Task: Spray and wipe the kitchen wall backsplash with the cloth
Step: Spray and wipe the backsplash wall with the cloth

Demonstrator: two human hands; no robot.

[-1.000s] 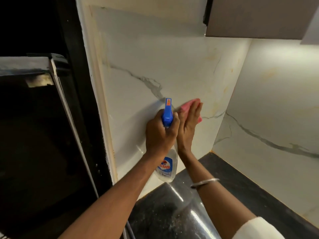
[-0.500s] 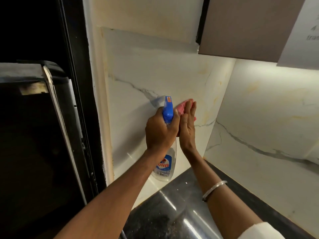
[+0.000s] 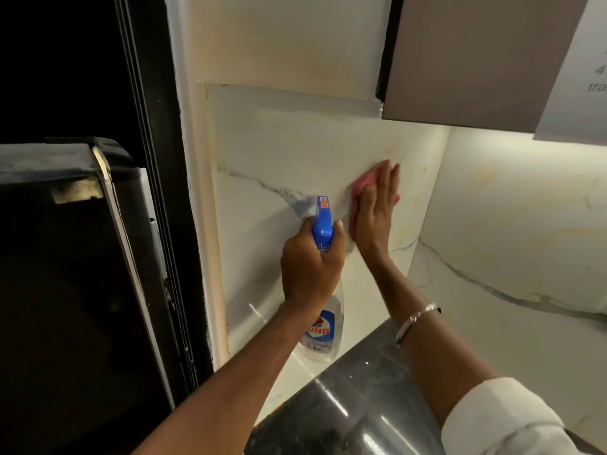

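The backsplash (image 3: 282,152) is white marble with grey veins, meeting a second marble wall (image 3: 512,224) in a corner. My left hand (image 3: 310,264) grips a clear spray bottle (image 3: 323,333) by its neck; its blue nozzle (image 3: 323,221) points at the wall. My right hand (image 3: 374,211) lies flat with fingers spread, pressing a pink cloth (image 3: 363,183) against the backsplash, just right of the nozzle. Most of the cloth is hidden under the palm.
A dark polished countertop (image 3: 361,399) runs below the wall. A black refrigerator (image 3: 65,290) stands at the left, beside a dark frame (image 3: 157,159). A brown upper cabinet (image 3: 476,54) hangs above the corner.
My right hand has slid the pink cloth up and to the right on the backsplash, away from the bottle. The left hand with the bottle has stayed roughly in place.
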